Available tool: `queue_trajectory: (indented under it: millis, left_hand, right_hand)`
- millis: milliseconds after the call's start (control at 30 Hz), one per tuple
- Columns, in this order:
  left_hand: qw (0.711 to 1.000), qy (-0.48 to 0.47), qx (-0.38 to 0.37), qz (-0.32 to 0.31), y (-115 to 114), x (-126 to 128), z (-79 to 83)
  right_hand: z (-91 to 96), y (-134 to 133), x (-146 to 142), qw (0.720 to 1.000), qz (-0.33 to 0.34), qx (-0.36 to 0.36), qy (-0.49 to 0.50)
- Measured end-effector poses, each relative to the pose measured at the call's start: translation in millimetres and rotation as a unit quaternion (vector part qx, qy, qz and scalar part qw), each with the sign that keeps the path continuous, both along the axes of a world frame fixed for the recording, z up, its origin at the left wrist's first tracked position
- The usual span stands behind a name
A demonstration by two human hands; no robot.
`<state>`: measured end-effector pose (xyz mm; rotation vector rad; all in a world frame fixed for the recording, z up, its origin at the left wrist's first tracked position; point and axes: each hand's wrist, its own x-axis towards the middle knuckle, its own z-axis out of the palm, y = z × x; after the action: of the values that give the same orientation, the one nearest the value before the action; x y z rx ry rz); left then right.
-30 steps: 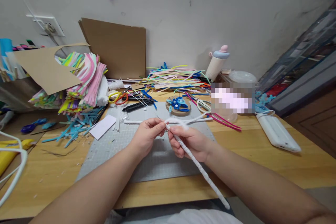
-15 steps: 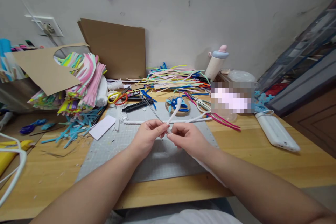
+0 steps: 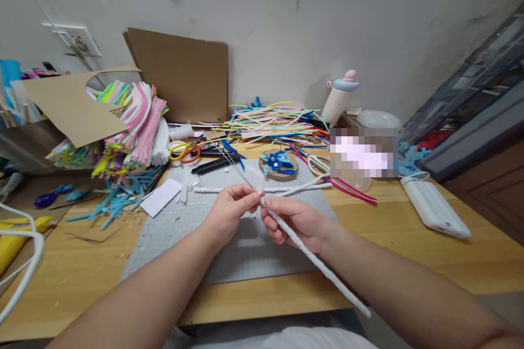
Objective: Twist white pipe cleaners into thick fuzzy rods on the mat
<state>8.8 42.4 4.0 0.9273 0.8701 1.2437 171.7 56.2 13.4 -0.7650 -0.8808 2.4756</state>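
My left hand (image 3: 231,211) and my right hand (image 3: 298,221) meet over the grey cutting mat (image 3: 184,229), both pinched shut on a long white pipe cleaner (image 3: 315,262). Its free length runs down and to the right past my right forearm, beyond the table's front edge. A thin metal wire (image 3: 235,166) sticks up and back from my left fingertips. Another white pipe cleaner (image 3: 286,189) lies across the mat just behind my hands.
Behind the mat lie a round wooden coaster with blue pieces (image 3: 278,163), orange-handled scissors (image 3: 186,151), a black tool (image 3: 215,163) and piles of coloured pipe cleaners (image 3: 131,125). A white power bank (image 3: 434,207) rests at right, cardboard (image 3: 184,73) leans on the wall.
The pipe cleaner's short end, which stood up over the coaster half a second ago, has turned; the long tail swings out again to the lower right. My hands stay together over the mat.
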Motion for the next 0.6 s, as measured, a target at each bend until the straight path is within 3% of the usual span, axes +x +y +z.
queue_trajectory:
  millis: [133,267,333,400,467,533,600]
  left_hand:
    - [1.000,0.002,0.001,0.008,1,0,-2.1]
    - [1.000,0.008,0.008,0.012,0,0,-1.7]
    - [1.000,0.012,0.011,0.010,0,1,-0.7]
    - [1.000,0.014,0.013,0.007,-1,2,0.6]
    - [1.000,0.013,0.011,0.008,-1,2,1.6]
    - [1.000,0.012,0.007,0.008,0,2,1.7]
    - [1.000,0.009,0.001,0.007,0,1,0.9]
  right_hand:
    - [-0.2,-1,-3,0.993,-0.037,0.112,-0.029]
    - [1.5,-5,-6,0.959,-0.100,0.252,-0.081]
    - [3.5,-7,-5,0.918,-0.135,0.348,-0.130]
    - [6.1,-9,-4,0.854,-0.170,0.453,-0.191]
    - [8.7,-10,-2,0.807,-0.188,0.511,-0.228]
    - [10.4,-9,-1,0.828,-0.169,0.490,-0.215]
    - [10.4,-8,-1,0.884,-0.125,0.420,-0.163]
